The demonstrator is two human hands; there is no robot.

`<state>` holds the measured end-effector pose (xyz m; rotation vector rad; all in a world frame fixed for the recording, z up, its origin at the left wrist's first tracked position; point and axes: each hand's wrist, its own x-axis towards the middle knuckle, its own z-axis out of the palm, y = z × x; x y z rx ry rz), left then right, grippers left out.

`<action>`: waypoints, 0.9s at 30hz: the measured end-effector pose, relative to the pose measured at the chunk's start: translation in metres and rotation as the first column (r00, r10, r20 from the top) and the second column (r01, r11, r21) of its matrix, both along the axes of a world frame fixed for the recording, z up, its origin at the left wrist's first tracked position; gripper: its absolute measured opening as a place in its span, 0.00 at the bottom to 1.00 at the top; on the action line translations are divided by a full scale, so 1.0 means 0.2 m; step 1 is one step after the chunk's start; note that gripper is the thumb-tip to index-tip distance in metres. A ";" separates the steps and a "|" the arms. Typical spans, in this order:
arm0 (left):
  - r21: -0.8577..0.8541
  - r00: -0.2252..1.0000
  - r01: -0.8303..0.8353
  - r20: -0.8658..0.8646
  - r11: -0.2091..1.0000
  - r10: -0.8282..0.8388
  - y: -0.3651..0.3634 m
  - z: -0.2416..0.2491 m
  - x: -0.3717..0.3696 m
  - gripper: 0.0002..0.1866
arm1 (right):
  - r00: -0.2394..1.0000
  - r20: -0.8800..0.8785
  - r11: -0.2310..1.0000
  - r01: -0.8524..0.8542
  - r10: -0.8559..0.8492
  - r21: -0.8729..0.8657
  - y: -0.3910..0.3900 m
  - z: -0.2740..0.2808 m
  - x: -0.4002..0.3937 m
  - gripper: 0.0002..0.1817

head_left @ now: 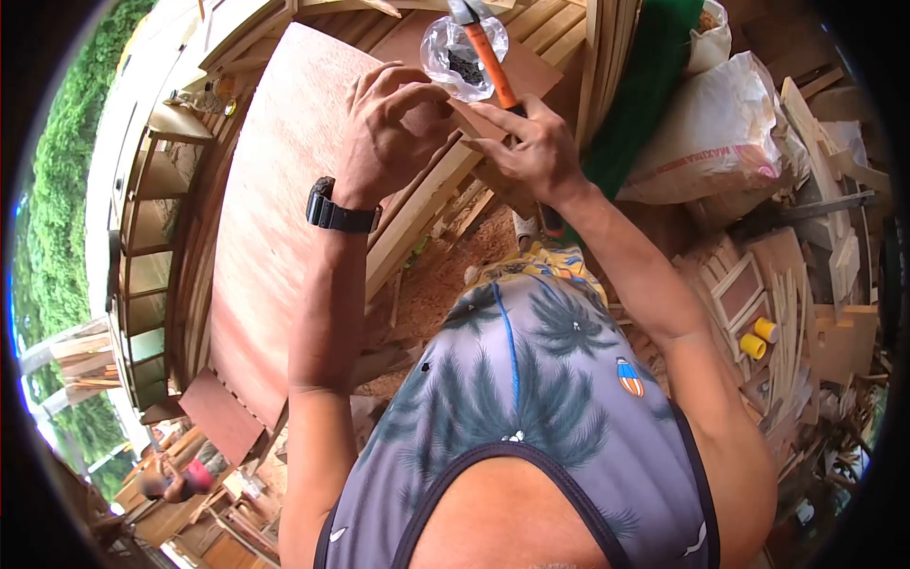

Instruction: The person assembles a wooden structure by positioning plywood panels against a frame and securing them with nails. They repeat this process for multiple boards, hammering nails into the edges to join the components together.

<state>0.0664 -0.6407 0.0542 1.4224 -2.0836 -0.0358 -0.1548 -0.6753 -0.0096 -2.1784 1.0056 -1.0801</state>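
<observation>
My left hand (403, 119), with a black watch (339, 211) at its wrist, is raised over the edge of a reddish plywood sheet (275, 190). Its fingers are bent together; anything between their tips is too small to make out. My right hand (536, 152) is closed around a hammer (491, 62) with an orange and black handle, its metal head pointing away from me. The thumb and index finger of that hand reach toward the left fingertips. Behind the hammer, a clear plastic bag (434, 47) with small dark pieces inside rests on the wood.
Wooden strips (417, 228) lie under the plywood's edge. White sacks (701, 142) and a green sheet (654, 85) are at the right. Yellow spools (754, 345) sit among timber. A person (175, 482) is in the lower left distance.
</observation>
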 end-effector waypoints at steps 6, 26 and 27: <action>0.128 1.000 0.015 -0.030 0.992 -0.011 -0.03 0.03 -0.03 0.09 | 0.994 0.105 0.997 0.034 -0.041 0.066 0.00 -0.08 0.16 0.21; 0.056 0.998 0.013 -0.066 0.998 -0.009 -0.03 0.01 -0.09 0.07 | 0.947 0.321 0.998 0.006 -0.025 0.061 0.00 -0.12 0.19 0.17; 0.036 0.998 0.024 -0.057 0.999 -0.022 -0.03 0.01 -0.08 0.08 | 0.951 0.309 0.998 0.015 -0.035 0.068 0.00 -0.12 0.20 0.17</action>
